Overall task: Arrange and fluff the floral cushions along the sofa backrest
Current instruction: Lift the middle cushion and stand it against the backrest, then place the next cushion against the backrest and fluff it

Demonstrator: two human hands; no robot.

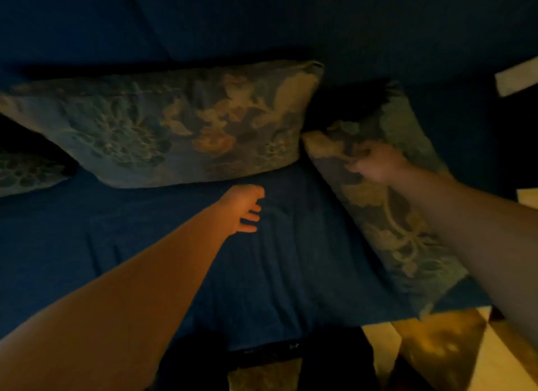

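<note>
A large floral cushion [174,125] leans against the dark blue sofa backrest [262,21] in the middle. To its right lies a second floral cushion [398,224], slanting down toward the seat's front edge. My right hand [375,160] is closed on that cushion's upper left part. Just below the middle cushion, my left hand [247,207] hovers over the blue seat [145,245], fingers apart and curled, holding nothing. A third floral cushion [26,172] shows only partly at the left edge.
The scene is dim. Pale floor [378,344] and a patterned patch show past the seat's front edge at the lower right. A pale strip [515,79] sits at the upper right, beyond the sofa.
</note>
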